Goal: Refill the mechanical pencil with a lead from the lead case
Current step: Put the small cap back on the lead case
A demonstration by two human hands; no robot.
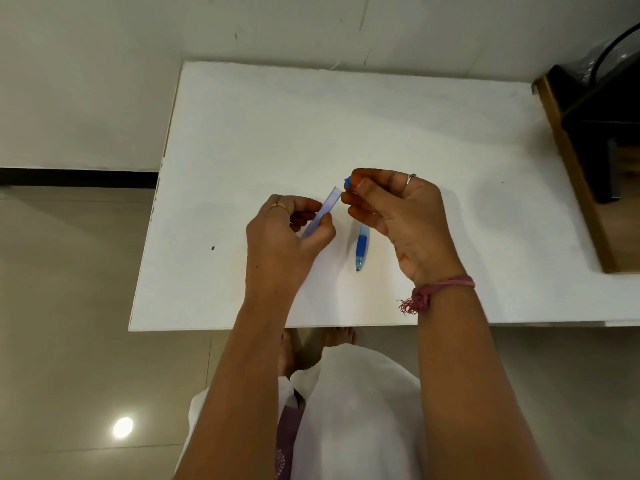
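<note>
The left hand [294, 233] holds the lead case [323, 211] above the white table [242, 150]; its thumb and fingers curl round the lower end of the case and pinch it; the case is a thin, see-through, pale purple stick, and it tilts up and to the right; its top end pokes out past the fingers and looks open.

The right hand [394, 209] is just beside that top end; its thumb and first finger pinch a small blue cap [346, 182]; the cap is apart from the case, a little above its open end; the other fingers of this hand are curled in, and I cannot tell if they hold anything more.

The mechanical pencil [361, 245] lies flat on the table, below the right hand and between the two wrists; no hand touches it; it is blue and clear, its tip points toward the person, and its far end is hidden under the right hand's fingers.

A pink thread band [440, 291] is tied round the right wrist.
</note>
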